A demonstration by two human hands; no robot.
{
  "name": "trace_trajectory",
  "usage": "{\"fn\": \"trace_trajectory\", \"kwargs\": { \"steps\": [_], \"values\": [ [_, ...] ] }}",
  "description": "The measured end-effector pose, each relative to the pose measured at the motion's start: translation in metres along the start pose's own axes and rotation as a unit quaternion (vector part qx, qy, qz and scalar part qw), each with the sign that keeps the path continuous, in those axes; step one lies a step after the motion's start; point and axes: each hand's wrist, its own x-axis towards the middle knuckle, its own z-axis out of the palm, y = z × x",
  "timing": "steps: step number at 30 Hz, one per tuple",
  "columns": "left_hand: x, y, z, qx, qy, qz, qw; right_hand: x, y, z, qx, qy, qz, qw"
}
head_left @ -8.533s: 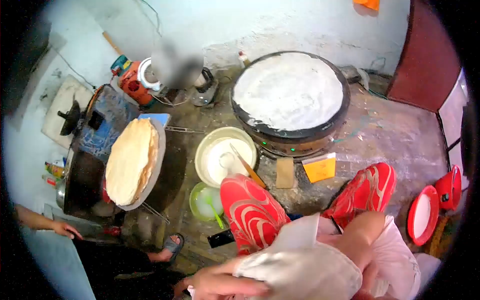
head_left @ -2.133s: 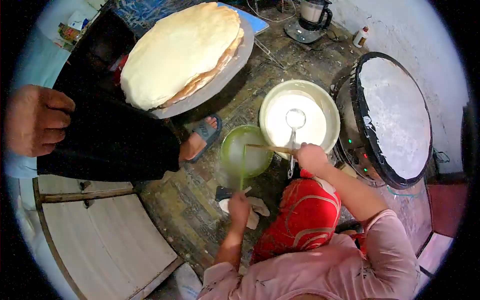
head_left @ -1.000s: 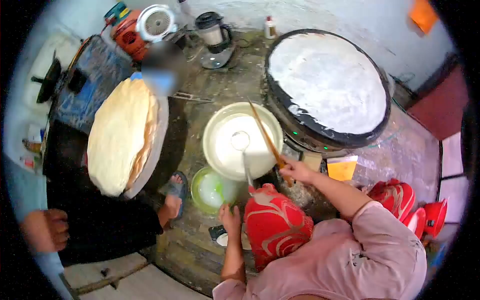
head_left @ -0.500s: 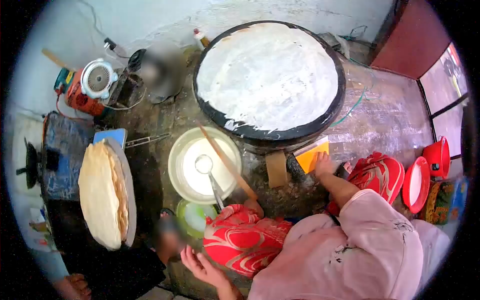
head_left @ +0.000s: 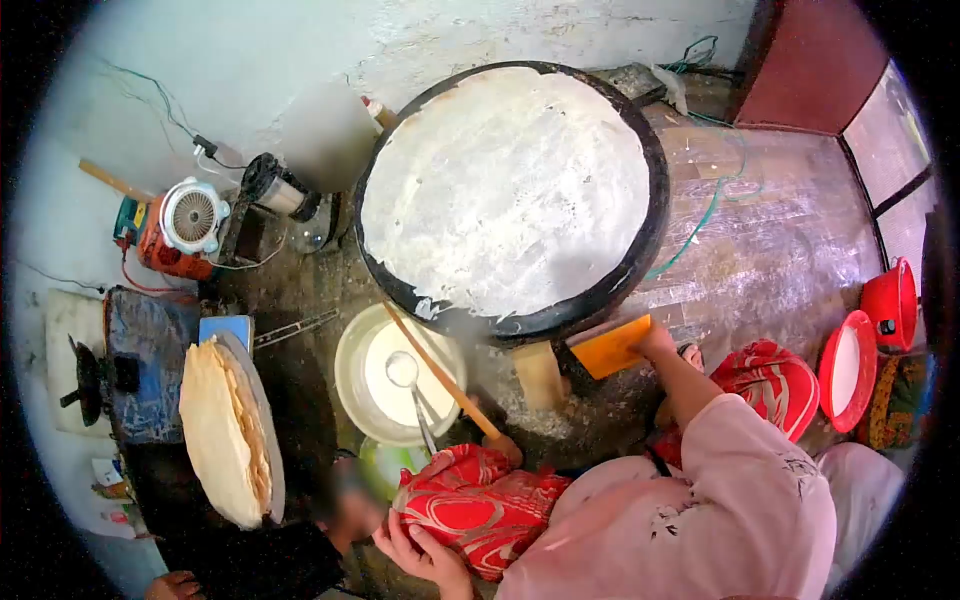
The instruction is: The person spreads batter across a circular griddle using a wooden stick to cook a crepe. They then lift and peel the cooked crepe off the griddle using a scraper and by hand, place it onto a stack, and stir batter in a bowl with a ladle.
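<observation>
My right hand (head_left: 655,343) grips the edge of an orange flat board (head_left: 612,348), tilted up in front of a big round black griddle (head_left: 362,235). A thin white sheet of batter (head_left: 505,190) covers most of the griddle. My left hand (head_left: 428,552) rests by my red patterned knee, fingers apart with nothing in them. Between the griddle and my knee stands a pale basin (head_left: 348,400) of white batter. A metal ladle (head_left: 402,370) sits in it, and a wooden stick (head_left: 440,372) lies across its rim. Beside the board is a blurred brown piece (head_left: 538,375), perhaps cardboard.
A stack of thin flatbreads (head_left: 225,435) stands at the left, near another person's hand (head_left: 175,586). A green bowl (head_left: 385,465) sits below the basin. Behind are a small fan (head_left: 193,216) and cables. Red containers (head_left: 888,305) stand at the right.
The orange board is lifted and tilted in my right hand, which has risen slightly. My left hand has moved a little right and down, closer to my knee. The camera view has shifted.
</observation>
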Motion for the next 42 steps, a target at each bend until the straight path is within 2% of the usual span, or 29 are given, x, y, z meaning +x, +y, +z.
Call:
{"fn": "trace_trajectory", "kwargs": {
  "steps": [2,4,5,6,7,9,10,12,13,15,16,18,20,21,22,23,26,27,28,30,31,34,35,36,37,38,41,42],
  "values": [
    [0.002,0.01,0.004,-0.034,0.002,-0.004,0.999,0.009,0.015,-0.004,0.041,-0.005,-0.014,0.999],
    [0.0,0.011,0.003,-0.02,-0.01,0.001,1.0,0.015,0.03,-0.013,0.046,-0.063,-0.168,0.983],
    [-0.001,0.011,0.002,0.003,-0.024,0.003,1.0,-0.006,0.026,-0.027,0.113,-0.103,-0.245,0.957],
    [-0.001,0.013,0.003,-0.004,-0.022,0.008,1.0,-0.029,0.015,-0.046,0.116,-0.096,-0.247,0.957],
    [0.0,0.017,0.004,0.041,-0.021,0.119,0.992,-0.051,0.002,-0.066,-0.028,-0.038,-0.275,0.96],
    [0.005,0.032,0.009,0.114,-0.022,0.309,0.944,-0.138,-0.048,-0.127,-0.222,0.02,-0.311,0.924],
    [0.005,0.038,0.012,0.079,-0.096,0.335,0.934,-0.192,-0.078,-0.158,-0.272,0.017,-0.328,0.905],
    [0.006,0.063,0.028,0.025,-0.166,0.374,0.912,-0.236,-0.092,-0.178,-0.331,-0.012,-0.421,0.844],
    [0.006,0.077,0.035,0.026,-0.193,0.403,0.894,-0.257,-0.098,-0.185,-0.332,-0.006,-0.423,0.843],
    [0.002,0.101,0.048,0.041,-0.239,0.45,0.859,-0.29,-0.106,-0.192,-0.315,-0.032,-0.555,0.77],
    [0.0,0.111,0.053,0.055,-0.258,0.469,0.843,-0.297,-0.104,-0.189,-0.316,-0.03,-0.558,0.767],
    [-0.002,0.119,0.056,0.082,-0.252,0.473,0.84,-0.312,-0.104,-0.188,-0.166,0.034,-0.695,0.699],
    [-0.002,0.103,0.071,0.094,-0.324,0.465,0.819,-0.326,-0.108,-0.198,-0.142,0.018,-0.698,0.702],
    [0.001,0.101,0.074,0.003,-0.273,0.464,0.843,-0.324,-0.108,-0.2,-0.056,-0.002,-0.721,0.69],
    [0.004,0.102,0.069,0.005,-0.27,0.464,0.844,-0.323,-0.107,-0.201,0.031,-0.024,-0.737,0.675],
    [0.007,0.102,0.062,-0.053,-0.267,0.407,0.872,-0.322,-0.106,-0.202,0.031,-0.025,-0.739,0.673],
    [0.012,0.091,0.058,-0.216,-0.256,0.229,0.914,-0.317,-0.101,-0.209,0.29,-0.087,-0.589,0.749],
    [0.011,0.089,0.056,-0.237,-0.264,0.194,0.915,-0.317,-0.101,-0.212,0.216,-0.067,-0.612,0.758],
    [0.011,0.091,0.053,-0.257,-0.272,0.158,0.914,-0.314,-0.101,-0.212,0.215,-0.069,-0.613,0.757],
    [0.009,0.076,0.059,-0.265,-0.302,0.136,0.905,-0.308,-0.102,-0.211,-0.041,-0.046,-0.606,0.793],
    [0.009,0.071,0.062,-0.273,-0.332,0.115,0.895,-0.307,-0.105,-0.213,-0.042,-0.048,-0.607,0.792],
    [0.012,0.068,0.066,-0.257,-0.348,0.114,0.894,-0.305,-0.115,-0.222,-0.09,-0.059,-0.644,0.757],
    [0.015,0.073,0.058,-0.177,-0.294,0.187,0.921,-0.305,-0.117,-0.223,-0.093,-0.061,-0.636,0.764],
    [0.018,0.072,0.05,-0.176,-0.293,0.184,0.922,-0.304,-0.12,-0.224,-0.095,-0.062,-0.628,0.77],
    [0.025,0.07,0.044,-0.094,-0.219,0.237,0.942,-0.299,-0.121,-0.225,-0.097,-0.064,-0.627,0.77],
    [0.032,0.068,0.039,-0.012,-0.142,0.287,0.947,-0.287,-0.12,-0.225,-0.042,-0.039,-0.599,0.799],
    [0.036,0.044,0.012,0.091,-0.114,0.25,0.957,-0.219,-0.108,-0.22,0.177,-0.011,-0.473,0.863],
    [0.036,0.036,0.005,0.118,-0.107,0.223,0.962,-0.211,-0.11,-0.235,0.192,0.04,-0.43,0.881]
  ]
}}
